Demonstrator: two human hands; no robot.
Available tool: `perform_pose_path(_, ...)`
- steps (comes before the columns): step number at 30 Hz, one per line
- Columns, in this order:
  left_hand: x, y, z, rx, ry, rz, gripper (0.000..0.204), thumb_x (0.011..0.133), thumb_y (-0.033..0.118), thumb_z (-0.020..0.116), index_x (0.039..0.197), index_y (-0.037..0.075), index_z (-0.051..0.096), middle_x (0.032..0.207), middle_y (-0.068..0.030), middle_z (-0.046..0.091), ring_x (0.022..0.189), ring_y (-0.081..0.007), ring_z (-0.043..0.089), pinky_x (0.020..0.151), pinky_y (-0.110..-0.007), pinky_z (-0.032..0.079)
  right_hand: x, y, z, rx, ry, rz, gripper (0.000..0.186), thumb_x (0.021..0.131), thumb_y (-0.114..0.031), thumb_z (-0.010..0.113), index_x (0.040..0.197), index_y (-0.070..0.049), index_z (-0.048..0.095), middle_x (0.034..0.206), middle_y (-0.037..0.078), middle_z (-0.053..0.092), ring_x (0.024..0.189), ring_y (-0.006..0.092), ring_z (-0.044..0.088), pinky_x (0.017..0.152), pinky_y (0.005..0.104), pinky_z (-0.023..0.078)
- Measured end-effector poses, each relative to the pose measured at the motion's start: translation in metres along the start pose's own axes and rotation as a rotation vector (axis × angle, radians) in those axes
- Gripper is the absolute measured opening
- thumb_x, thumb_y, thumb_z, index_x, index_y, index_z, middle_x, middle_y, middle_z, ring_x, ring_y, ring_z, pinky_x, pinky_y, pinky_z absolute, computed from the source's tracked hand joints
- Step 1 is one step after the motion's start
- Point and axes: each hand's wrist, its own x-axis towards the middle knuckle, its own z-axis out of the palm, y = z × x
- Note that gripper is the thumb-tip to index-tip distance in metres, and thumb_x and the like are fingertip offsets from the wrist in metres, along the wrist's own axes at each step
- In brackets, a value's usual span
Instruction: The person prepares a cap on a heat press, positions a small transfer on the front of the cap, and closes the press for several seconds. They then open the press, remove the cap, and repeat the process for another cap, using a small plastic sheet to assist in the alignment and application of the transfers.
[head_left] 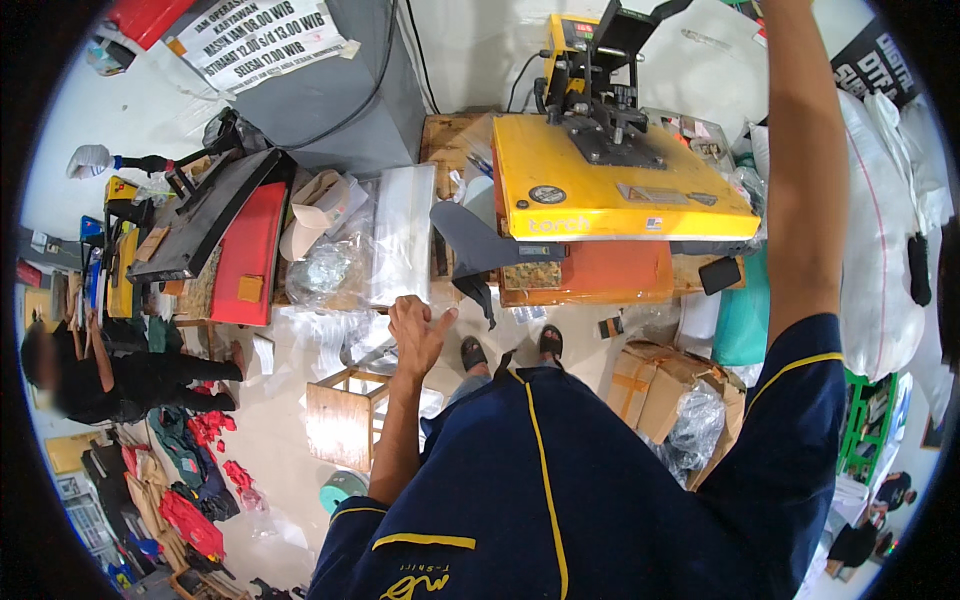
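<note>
A heat press (620, 185) with a yellow upper plate stands on the wooden bench ahead of me. Beneath that plate an orange-red lower pad (615, 272) shows at the front. A dark grey piece of cloth (470, 240) sticks out at the press's left side, its narrow end hanging past the bench edge. My left hand (420, 335) is raised in front of the bench, thumb apart from the fingers, holding nothing. Nearest to it lies a stack of clear plastic sheets (403, 225). My right arm stretches up past the press's right side; its hand is beyond the top edge.
To the left stands another press (210, 225) with a black plate and red pad, beside a beige cap (312, 215). A wooden stool (338, 425) and an open cardboard box (650, 385) are on the floor. White sacks (870, 240) line the right. A person (120, 370) stands far left.
</note>
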Motion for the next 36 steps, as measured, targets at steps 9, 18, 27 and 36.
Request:
perform_pose_path(9,0.002,-0.001,-0.018,-0.496,-0.156,-0.311,0.039,0.1,0.03,0.064,0.076,0.003,0.049,0.07,-0.0097,0.056,0.069,-0.0335,0.054,0.086,-0.049,0.038,-0.097,-0.019,0.002,-0.377,0.22,-0.072,0.04,0.097,-0.042,0.068,0.102,-0.002,0.072,0.1,0.012,0.073,0.087,0.0273,0.07,0.079,0.0385,0.053)
perform_pose_path(18,0.082,0.096,-0.02,-0.341,-0.098,0.43,0.041,0.087,0.037,0.078,0.085,0.005,0.052,0.109,-0.0141,0.057,0.109,-0.0359,0.051,0.099,-0.05,0.036,-0.401,-0.088,-0.006,-0.16,0.15,0.074,0.047,0.09,-0.039,0.07,0.119,-0.004,0.058,0.12,0.016,0.057,0.118,0.0385,0.048,0.113,0.0596,0.026)
perform_pose_path(27,0.089,0.221,0.042,-0.581,-0.311,1.084,0.063,0.094,0.052,0.065,0.137,0.007,0.057,0.157,-0.0148,0.043,0.153,-0.0338,0.03,0.124,-0.063,0.018,-0.51,-0.079,0.052,-0.094,0.282,0.015,0.049,0.09,-0.042,0.068,0.124,-0.009,0.058,0.124,0.01,0.056,0.126,0.0333,0.047,0.113,0.0577,0.025)
perform_pose_path(36,0.07,0.181,0.098,-0.308,-0.479,1.008,0.087,0.098,0.071,0.041,0.151,0.003,0.046,0.164,-0.0115,0.038,0.156,-0.0255,0.028,0.123,-0.067,0.008,-0.576,-0.097,0.076,-0.141,0.144,0.121,0.046,0.088,-0.041,0.069,0.122,-0.012,0.061,0.122,0.008,0.058,0.124,0.0306,0.049,0.11,0.0553,0.027)
